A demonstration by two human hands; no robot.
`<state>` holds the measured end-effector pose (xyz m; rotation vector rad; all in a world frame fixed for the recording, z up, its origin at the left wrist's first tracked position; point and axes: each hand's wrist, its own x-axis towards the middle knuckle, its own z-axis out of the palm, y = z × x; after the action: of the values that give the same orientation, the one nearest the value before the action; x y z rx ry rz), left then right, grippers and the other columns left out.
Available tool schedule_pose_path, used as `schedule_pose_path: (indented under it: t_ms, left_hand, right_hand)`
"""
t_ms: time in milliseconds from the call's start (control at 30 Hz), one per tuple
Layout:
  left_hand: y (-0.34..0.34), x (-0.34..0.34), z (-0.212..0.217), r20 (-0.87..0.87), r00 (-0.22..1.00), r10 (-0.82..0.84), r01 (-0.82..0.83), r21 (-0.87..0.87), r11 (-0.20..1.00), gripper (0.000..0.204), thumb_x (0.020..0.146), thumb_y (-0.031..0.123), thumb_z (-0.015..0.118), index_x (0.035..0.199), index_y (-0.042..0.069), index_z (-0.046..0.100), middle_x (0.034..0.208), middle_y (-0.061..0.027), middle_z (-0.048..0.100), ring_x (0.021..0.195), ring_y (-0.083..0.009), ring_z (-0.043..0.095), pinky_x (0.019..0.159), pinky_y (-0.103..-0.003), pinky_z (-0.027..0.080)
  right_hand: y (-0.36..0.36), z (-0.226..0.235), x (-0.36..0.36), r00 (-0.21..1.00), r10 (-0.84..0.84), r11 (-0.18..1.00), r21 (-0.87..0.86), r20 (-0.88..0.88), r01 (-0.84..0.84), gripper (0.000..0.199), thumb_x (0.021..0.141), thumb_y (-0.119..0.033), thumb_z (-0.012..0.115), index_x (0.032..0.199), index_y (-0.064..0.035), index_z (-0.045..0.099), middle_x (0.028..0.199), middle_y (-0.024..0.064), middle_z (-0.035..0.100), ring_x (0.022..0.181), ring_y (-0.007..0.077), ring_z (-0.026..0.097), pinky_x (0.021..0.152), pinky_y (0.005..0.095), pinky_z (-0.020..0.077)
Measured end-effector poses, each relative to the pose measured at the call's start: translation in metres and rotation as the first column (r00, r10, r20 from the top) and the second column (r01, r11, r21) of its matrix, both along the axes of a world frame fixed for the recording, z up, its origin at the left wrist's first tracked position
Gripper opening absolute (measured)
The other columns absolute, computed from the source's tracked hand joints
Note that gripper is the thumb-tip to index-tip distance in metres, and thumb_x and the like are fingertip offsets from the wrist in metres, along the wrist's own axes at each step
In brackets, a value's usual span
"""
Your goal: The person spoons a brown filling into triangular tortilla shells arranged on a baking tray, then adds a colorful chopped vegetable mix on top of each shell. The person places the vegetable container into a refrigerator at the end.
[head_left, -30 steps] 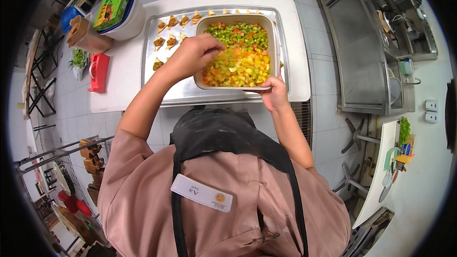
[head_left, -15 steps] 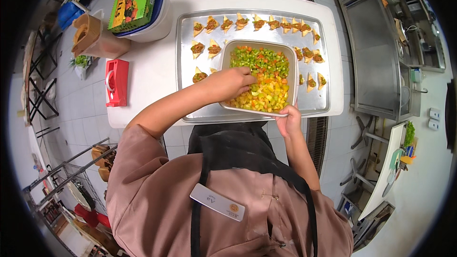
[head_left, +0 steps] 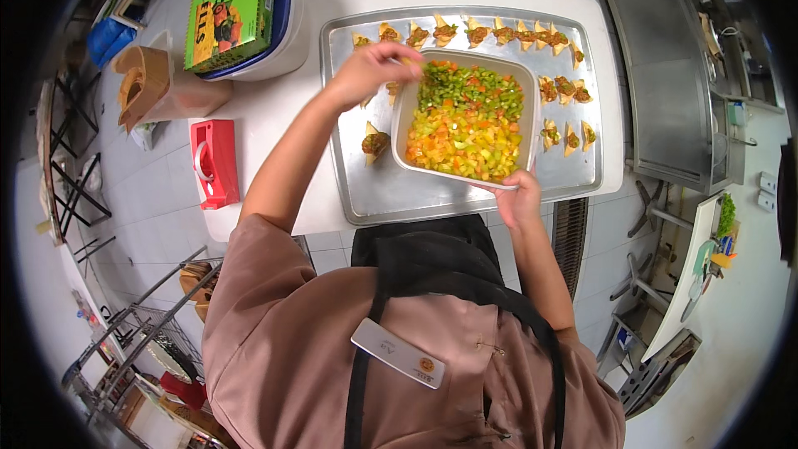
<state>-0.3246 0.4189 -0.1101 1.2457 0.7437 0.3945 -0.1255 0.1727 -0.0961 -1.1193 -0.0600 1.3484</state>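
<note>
The left hand (head_left: 370, 73) reached out on a bent arm over the steel tray (head_left: 378, 191), its fingers pinched narrow at the far left rim of the metal pan (head_left: 401, 129) of chopped green, yellow and orange vegetables (head_left: 465, 120). The right hand (head_left: 517, 198) gripped the pan's near edge, fingers curled around it. The pan sat on the tray among small filled shells (head_left: 374, 141).

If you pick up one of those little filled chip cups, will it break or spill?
A filled chip cup looks thin and crisp, so it would likely crack if squeezed. Its topping sits heaped and open, so tilting it would probably spill some. Small as it is, it is probably light.
</note>
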Motion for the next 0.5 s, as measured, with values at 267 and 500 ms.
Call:
schedule_pose_path:
  t_ms: [267, 500]
  left_hand:
    - [0.093, -0.036, -0.092, -0.469, 0.833, 0.294, -0.060, 0.452, 0.890, 0.027, 0.081, 0.020, 0.070, 0.104, 0.006, 0.067, 0.090, -0.0057, 0.066, 0.079, -0.0124, 0.059, 0.073, -0.026, 0.047]
    - [0.095, -0.033, -0.124, -0.469, 0.811, 0.349, 0.188, 0.774, 0.605, 0.025, 0.079, 0.016, 0.066, 0.102, 0.007, 0.068, 0.092, -0.0137, 0.066, 0.083, -0.0277, 0.062, 0.074, -0.033, 0.049]
  right_hand:
    - [-0.026, 0.000, 0.016, 0.993, -0.072, 0.997, -0.008, -0.089, 0.072, 0.082, 0.061, 0.000, 0.044, 0.141, -0.0131, 0.027, 0.133, 0.0120, 0.040, 0.125, 0.0292, 0.040, 0.105, 0.0463, 0.0319]
    - [-0.049, 0.010, 0.017, 0.992, -0.122, 0.990, -0.064, 0.040, 0.124, 0.072, 0.062, -0.002, 0.045, 0.133, -0.0051, 0.038, 0.130, 0.0117, 0.046, 0.122, 0.0301, 0.043, 0.102, 0.0469, 0.0362]
